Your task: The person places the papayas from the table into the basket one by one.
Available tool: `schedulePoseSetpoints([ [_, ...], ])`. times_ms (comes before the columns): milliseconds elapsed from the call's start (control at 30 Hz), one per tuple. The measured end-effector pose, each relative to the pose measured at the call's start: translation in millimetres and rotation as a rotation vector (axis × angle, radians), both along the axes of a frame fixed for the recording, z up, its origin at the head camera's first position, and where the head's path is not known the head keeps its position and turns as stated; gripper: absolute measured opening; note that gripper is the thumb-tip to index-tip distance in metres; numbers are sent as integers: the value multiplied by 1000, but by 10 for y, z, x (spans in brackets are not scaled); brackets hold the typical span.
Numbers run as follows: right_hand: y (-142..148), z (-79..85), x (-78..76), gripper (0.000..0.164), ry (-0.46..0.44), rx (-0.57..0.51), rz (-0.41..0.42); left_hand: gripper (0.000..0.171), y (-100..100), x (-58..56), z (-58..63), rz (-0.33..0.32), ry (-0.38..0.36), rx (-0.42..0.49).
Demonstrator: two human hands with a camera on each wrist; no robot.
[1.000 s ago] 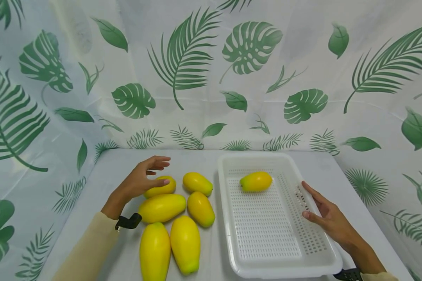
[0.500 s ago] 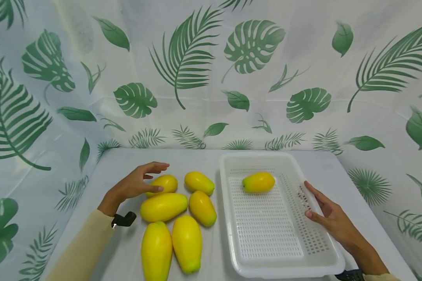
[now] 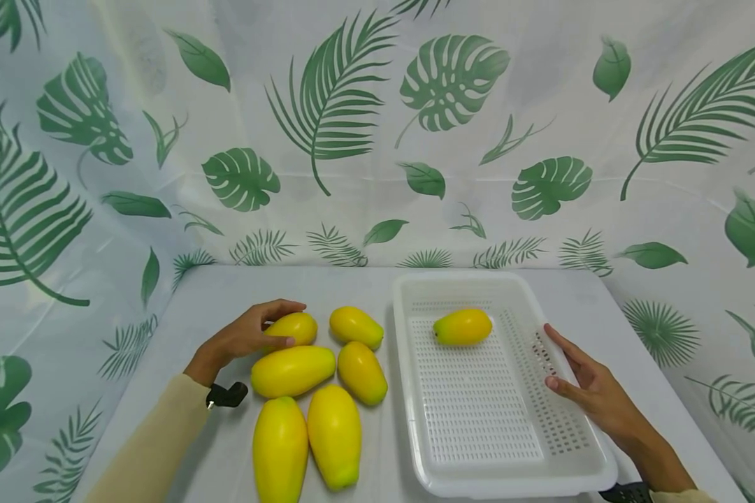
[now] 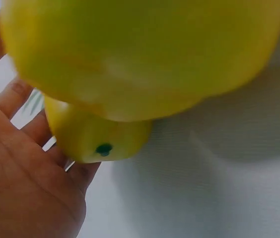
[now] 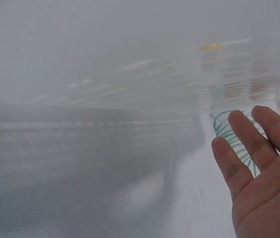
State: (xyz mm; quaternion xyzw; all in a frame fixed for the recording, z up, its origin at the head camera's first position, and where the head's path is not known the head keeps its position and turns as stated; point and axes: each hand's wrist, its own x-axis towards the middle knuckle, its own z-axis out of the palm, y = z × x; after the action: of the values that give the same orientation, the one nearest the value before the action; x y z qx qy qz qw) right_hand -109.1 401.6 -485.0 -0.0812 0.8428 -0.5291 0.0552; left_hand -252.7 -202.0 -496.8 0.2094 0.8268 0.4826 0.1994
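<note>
White backdrop (image 3: 358, 199) with printed green fronds (image 3: 336, 98) and leaves (image 3: 242, 180), behind and beside a white-covered table (image 3: 358, 288)

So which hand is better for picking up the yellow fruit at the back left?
The left hand, I'd say. Its thumb and fingers are around the back-left yellow fruit. The right hand is at the far side of the white basket, so it would probably have to reach across.

head: lower-left yellow fruit (image 3: 279, 450) cut off | right wrist: basket (image 5: 130, 82) blurred
</note>
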Motion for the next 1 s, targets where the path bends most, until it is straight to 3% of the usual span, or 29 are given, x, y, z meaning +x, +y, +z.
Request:
schedulePoseSetpoints([
  [533, 8, -7, 5, 88, -1, -10, -6, 63, 9, -17, -37, 47, -19, -15],
  [700, 5, -8, 5, 89, -3, -3, -9, 62, -12, -26, 58, 59, 44, -5],
  [1000, 10, -7, 2, 89, 6, 8, -5, 60, 49, -23, 340, 53, 103, 56],
])
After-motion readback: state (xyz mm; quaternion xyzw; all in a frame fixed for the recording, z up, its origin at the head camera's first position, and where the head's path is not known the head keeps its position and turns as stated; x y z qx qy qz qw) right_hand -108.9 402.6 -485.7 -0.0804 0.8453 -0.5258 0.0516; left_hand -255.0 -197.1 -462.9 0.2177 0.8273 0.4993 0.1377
